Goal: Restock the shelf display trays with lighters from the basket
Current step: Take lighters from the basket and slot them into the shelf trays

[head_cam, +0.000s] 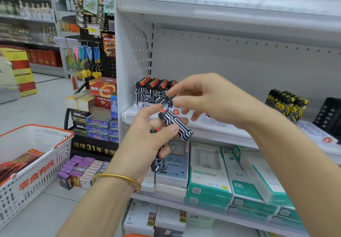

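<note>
Head view: the left hand (147,141) is up in front of the shelf (221,131), and its fingers (173,128) are curled round a black-and-white lighter (175,124). It is pinched by thumb and fingertips and lies tilted, with the red cap pointing up-left. A second lighter (158,163) pokes out below the same fist, held in the palm, and a gold bangle (118,178) sits on that wrist.

The right hand (208,98) hovers just above the lighter. Its fingers (184,89) are loose and spread, holding nothing and not touching the lighter.

Behind both hands, a row (153,91) of matching lighters stands upright in the white tray (129,115) at the shelf's left end, red caps on top. Well off to the right on the same shelf is a yellow-and-black pack (287,104).

The basket (42,181), white with an orange rim, sits low on the left, well apart from the shelf, with red packets (18,163) inside. I cannot tell if it holds any lighters. Charger boxes (208,172) fill the shelf below.
</note>
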Available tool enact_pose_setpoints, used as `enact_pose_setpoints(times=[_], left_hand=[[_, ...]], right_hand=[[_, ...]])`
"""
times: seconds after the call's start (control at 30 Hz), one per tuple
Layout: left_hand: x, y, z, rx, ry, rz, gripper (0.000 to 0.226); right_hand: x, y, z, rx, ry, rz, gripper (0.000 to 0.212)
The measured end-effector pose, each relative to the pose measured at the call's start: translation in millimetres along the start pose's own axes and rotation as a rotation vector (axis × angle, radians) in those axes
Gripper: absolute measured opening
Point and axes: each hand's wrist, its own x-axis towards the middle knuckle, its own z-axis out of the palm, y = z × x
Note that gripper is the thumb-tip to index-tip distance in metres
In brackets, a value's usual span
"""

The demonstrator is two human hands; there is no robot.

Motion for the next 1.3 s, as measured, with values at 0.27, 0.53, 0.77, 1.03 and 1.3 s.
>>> enact_pose_setpoints(times=[0.27,0.53,0.77,1.03,1.3], left_hand=[[4,-3,0,0.062,0.011,-0.063,0.028],[8,2,-5,-0.123,-0.007,-0.159,0.055],[5,0,-5,-0.112,-0.025,-0.096,0.044],[2,5,-6,-0.051,-0.003,-0.07,0.039],[3,5,-5,-0.168,-0.037,-0.063,0.032]], right_hand=[[20,5,-5,0.067,0.043,0.0,0.018],[45,25,-8,-0.063,0.362,0.015,0.02],[62,28,4,-0.198,0.373,-0.023,0.016],[66,21,-3,-0.417,0.252,-0.009,0.015],[70,28,9,-0.474,0.281,0.011,0.018]])
